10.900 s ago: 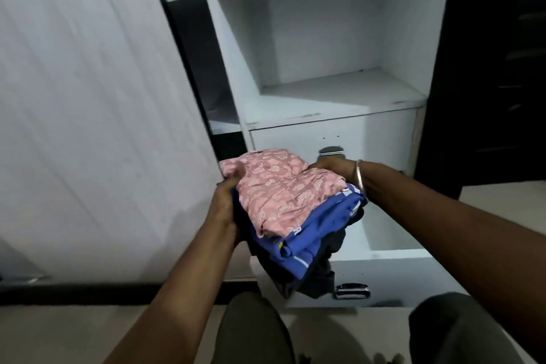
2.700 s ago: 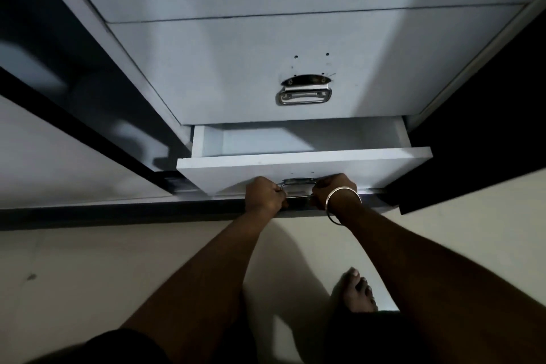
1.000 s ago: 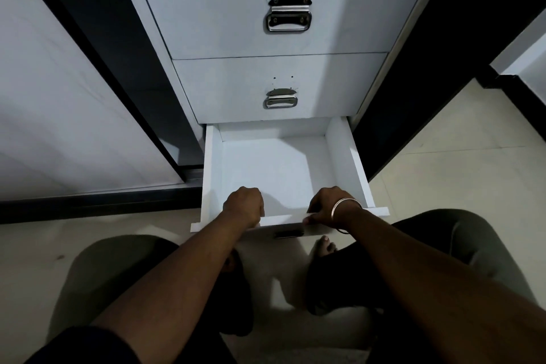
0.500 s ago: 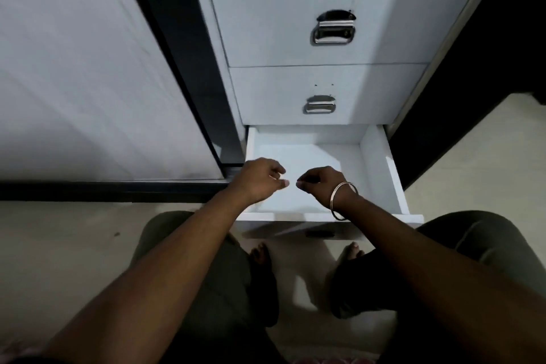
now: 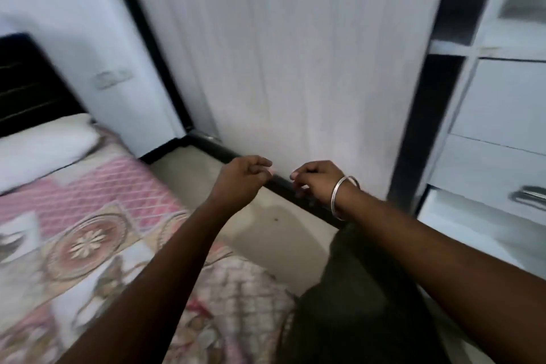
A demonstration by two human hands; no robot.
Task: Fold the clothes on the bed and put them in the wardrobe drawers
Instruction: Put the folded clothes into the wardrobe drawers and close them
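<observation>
We see our two forearms bare from the lower edge of the view up to the hands, with no sleeve showing on either. Our right hand [image 5: 317, 183] carries the only ornament: a plain, thin silver-coloured bangle [image 5: 339, 196] around the wrist, smooth and round, catching a pale highlight along its edge. Our left hand [image 5: 240, 179] wears nothing, no ring or band that we can make out. Toward five o'clock from the hands, our bent leg is covered in dark, olive-grey trousers [image 5: 354, 298] of plain cloth, unpatterned, somewhat blurred.
</observation>
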